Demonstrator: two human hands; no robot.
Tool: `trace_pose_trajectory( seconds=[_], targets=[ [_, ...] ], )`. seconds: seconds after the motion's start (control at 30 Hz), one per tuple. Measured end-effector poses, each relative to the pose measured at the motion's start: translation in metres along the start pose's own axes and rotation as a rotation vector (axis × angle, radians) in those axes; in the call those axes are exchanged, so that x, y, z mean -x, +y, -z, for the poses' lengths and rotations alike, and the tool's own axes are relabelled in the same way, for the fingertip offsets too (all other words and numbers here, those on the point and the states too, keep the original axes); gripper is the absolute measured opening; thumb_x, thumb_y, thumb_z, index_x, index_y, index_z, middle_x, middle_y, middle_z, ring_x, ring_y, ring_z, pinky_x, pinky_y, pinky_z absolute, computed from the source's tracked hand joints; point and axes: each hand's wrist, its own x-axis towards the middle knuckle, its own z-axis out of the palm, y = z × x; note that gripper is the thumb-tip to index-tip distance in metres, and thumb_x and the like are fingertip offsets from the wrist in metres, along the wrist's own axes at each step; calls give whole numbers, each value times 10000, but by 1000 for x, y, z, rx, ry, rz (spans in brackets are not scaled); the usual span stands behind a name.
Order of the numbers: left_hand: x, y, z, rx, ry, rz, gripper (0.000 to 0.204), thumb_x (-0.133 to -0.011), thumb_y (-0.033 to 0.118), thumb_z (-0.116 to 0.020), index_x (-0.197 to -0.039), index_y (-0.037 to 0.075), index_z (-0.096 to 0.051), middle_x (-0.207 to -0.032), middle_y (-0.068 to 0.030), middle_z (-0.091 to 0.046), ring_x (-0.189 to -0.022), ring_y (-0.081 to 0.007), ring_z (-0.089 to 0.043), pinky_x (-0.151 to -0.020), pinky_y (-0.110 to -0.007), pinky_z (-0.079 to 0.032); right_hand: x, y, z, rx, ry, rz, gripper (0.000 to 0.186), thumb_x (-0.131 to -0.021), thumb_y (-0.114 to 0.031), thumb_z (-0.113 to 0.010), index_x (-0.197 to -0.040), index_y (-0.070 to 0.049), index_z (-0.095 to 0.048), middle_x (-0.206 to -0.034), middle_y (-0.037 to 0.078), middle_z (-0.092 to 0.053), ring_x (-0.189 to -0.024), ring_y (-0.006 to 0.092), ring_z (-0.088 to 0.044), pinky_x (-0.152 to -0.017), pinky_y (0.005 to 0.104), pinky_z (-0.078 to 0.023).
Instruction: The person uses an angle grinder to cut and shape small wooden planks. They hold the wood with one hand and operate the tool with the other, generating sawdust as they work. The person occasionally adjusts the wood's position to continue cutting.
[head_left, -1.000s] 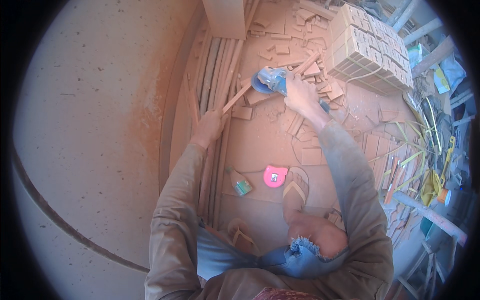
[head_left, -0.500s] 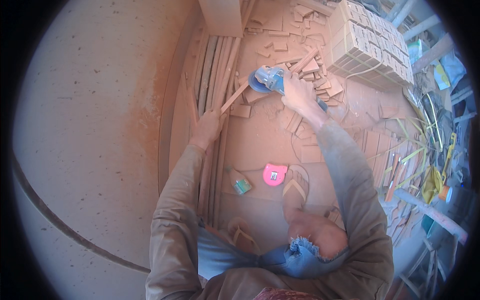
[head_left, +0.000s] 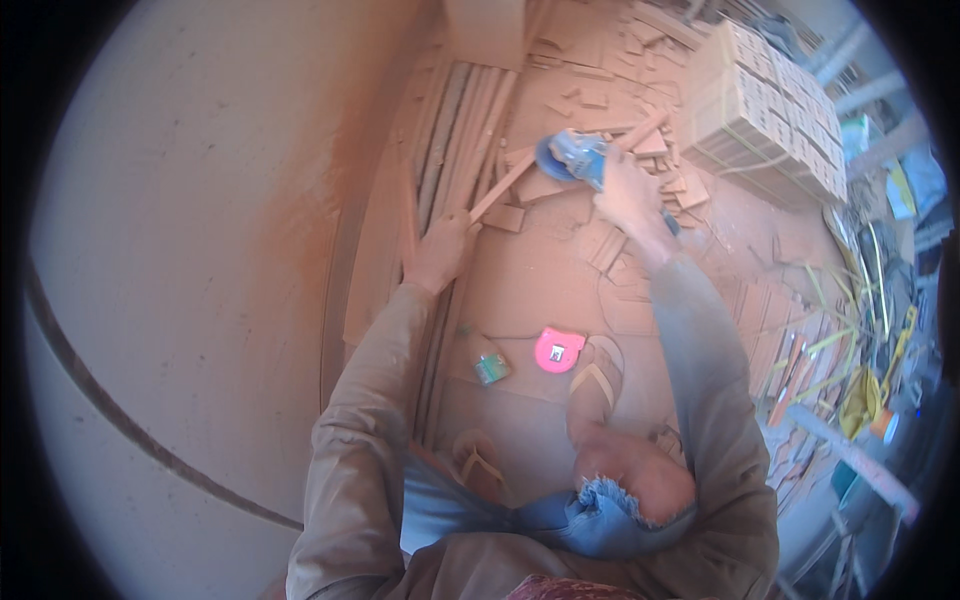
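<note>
My right hand (head_left: 632, 196) is wrapped round the body of a blue and silver angle grinder (head_left: 582, 158). The grinder's round blue disc (head_left: 556, 158) sits at the far end of a narrow reddish strip of tile (head_left: 502, 188); I cannot tell whether they touch. My left hand (head_left: 446, 248) grips the near end of that strip, above a bundle of long dusty poles (head_left: 440, 330). Whether the disc is spinning does not show. Nearer to me on the dusty floor lie a pink tape measure (head_left: 559, 350) and a small bottle with a green label (head_left: 491, 368).
Broken tile pieces (head_left: 690, 190) litter the ground beyond the grinder. A strapped stack of boxes (head_left: 765, 110) stands at the far right. Below it are long tile strips (head_left: 760, 310), yellow straps (head_left: 835, 335) and clutter. A pale wall (head_left: 190, 250) rises on the left. My sandalled foot (head_left: 597, 380) is beside the tape measure.
The whole view has shifted slightly, so hands, grinder and tile strip appear farther right. Both grips are unchanged, and the disc stays at the strip's far end.
</note>
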Motion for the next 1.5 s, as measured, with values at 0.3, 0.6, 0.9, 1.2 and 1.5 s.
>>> trace_pose_trajectory(
  seconds=[0.3, 0.6, 0.9, 1.2, 1.5],
  targets=[
    [54, -18, 3, 847, 268, 452, 292, -991, 275, -698, -966, -16, -711, -706, -73, -645, -610, -172, -614, -567, -336, -486, 15, 6, 23, -171, 85, -103, 717, -736, -244, -756, -1345, 18, -482, -1284, 251, -638, -1152, 420, -655, -970, 515, -517],
    [64, -74, 11, 769, 401, 494, 315, -822, 211, -814, -999, -40, -743, -771, -103, -700, -666, -176, -650, -619, -322, -510, 20, 10, 20, -254, 16, -114, 707, -703, -275, -766, -1290, 31, -516, -1253, 252, -656, -1152, 417, -654, -964, 500, -512],
    [60, -69, 16, 43, 238, 534, 508, -891, 421, -665, -1053, -54, -738, -1009, -308, -721, -1002, -452, -699, -875, -522, -544, 30, 7, 17, -308, 87, -82, 679, -710, -243, -768, -1282, 41, -540, -1110, 286, -703, -1071, 425, -690, -907, 485, -539],
    [40, -79, 27, -113, 47, 400, 521, -931, 443, -643, -1000, -61, -753, -929, -294, -732, -915, -460, -720, -811, -541, -546, 7, 42, -7, -666, 110, -2, 522, -644, -233, -787, -1113, -32, -675, -961, 172, -737, -930, 317, -731, -820, 428, -558],
    [40, -108, 11, 349, 20, 412, 571, -896, 341, -775, -1220, -111, -647, -996, -250, -737, -853, -312, -742, -768, -394, -570, 32, 43, -15, -1141, 50, -79, 409, -651, -185, -828, -965, -2, -640, -862, 80, -681, -748, 179, -651, -688, 361, -547]
  ],
)
